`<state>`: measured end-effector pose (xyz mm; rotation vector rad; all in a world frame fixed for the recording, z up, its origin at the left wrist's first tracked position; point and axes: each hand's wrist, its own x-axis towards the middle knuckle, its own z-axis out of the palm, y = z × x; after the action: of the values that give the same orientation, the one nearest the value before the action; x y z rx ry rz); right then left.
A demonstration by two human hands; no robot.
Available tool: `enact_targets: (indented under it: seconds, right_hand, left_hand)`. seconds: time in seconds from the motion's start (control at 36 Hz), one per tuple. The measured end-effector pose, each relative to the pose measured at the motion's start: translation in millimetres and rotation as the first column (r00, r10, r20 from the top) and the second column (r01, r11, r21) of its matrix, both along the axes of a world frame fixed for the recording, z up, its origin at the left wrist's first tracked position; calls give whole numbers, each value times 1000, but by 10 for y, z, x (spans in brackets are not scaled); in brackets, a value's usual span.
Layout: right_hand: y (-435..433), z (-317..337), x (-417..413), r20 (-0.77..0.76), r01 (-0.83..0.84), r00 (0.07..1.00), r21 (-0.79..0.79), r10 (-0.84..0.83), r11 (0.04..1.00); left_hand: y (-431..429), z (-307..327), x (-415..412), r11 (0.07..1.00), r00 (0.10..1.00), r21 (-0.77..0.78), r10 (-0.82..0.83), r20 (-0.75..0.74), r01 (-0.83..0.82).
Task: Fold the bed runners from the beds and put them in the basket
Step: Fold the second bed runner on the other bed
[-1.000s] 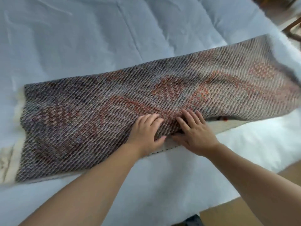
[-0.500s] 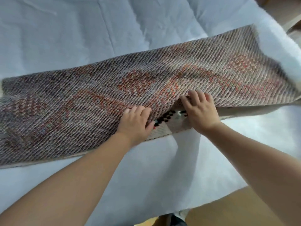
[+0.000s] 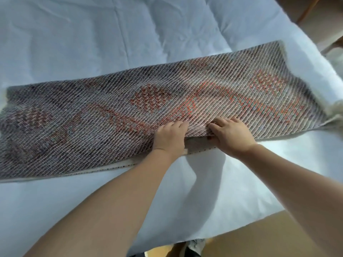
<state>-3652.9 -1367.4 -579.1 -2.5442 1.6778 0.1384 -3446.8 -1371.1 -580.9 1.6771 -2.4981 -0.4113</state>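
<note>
Both hands, left hand (image 3: 169, 137) and right hand (image 3: 232, 136), are pinching the bed runner (image 3: 130, 112)'s near edge; keeping edges aligned should help.

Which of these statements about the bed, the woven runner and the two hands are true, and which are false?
1. The brown and orange woven bed runner lies on a pale blue bed sheet. True.
2. The left hand is raised clear of the runner. False: it is on the runner's near edge.
3. The right hand rests at the near edge too. True.
4. A basket stands on the bed. False: no basket is in view.
5. The hands are at opposite ends of the runner. False: they are close together near its middle.
</note>
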Motion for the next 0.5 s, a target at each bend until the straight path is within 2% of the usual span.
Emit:
enact_targets:
  seconds: [0.06,0.14,0.22,0.36,0.5]
  right_hand:
    - [0,-44,-24,-68,73,995,82,-68,994]
    - [49,-59,-58,-119,176,981,192,-155,965]
    - [90,-105,-129,-82,182,983,224,-167,958]
    - [144,-165,-215,-57,196,980,208,-188,958]
    - [306,-170,-190,-187,202,970,257,-156,945]
  left_hand:
    - [121,5,194,1000,998,14,25,61,-26]
    - [314,-46,588,984,961,122,96,258,-131]
    - [398,-93,890,954,923,212,126,363,-214]
    - [458,-133,1039,958,945,234,87,315,-167]
    - [576,-86,933,942,960,261,148,236,-210]
